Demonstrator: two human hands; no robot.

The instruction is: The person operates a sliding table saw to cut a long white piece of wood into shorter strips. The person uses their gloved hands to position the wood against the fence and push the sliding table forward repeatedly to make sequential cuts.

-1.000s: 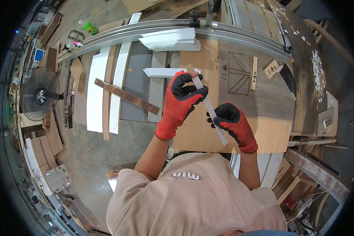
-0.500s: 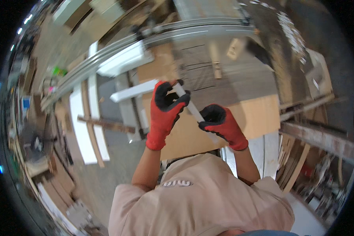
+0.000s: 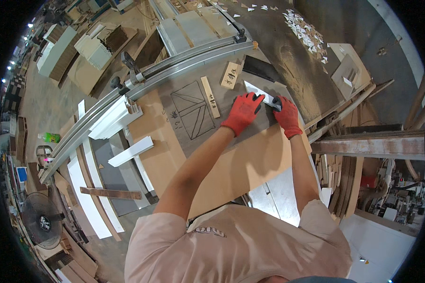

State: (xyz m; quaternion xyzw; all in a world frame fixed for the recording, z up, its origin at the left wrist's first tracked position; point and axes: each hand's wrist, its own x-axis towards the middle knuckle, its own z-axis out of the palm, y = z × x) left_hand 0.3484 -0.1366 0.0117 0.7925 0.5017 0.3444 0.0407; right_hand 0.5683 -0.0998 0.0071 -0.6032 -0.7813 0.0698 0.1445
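Note:
Both my hands wear red gloves with black fingertips. A white strip [image 3: 256, 89] lies at a slant on the grey-brown board [image 3: 200, 137], near its right side. My left hand [image 3: 243, 113] is closed, its fingertips gripping the strip's middle from the near side. At the strip's near right end, my right hand [image 3: 286, 118] has its thumb and fingers closed on it. Beyond the strip sit a dark flat piece [image 3: 261, 69] and a pale wooden block [image 3: 230, 76] with markings. Left of my left hand lies a thin wooden stick [image 3: 210, 96] beside a hand-drawn rectangle with diagonals.
A metal rail [image 3: 156, 78] with clamps crosses the far side. Stacked white strips [image 3: 111, 120] and a single white strip [image 3: 131, 151] lie at left. Small white triangular offcuts [image 3: 303, 35] are heaped at the far right. A steel beam [image 3: 368, 147] juts in from the right.
Both hands have brought the white strip from in front of my chest away to the far right, down onto the board. The head view has shifted too.

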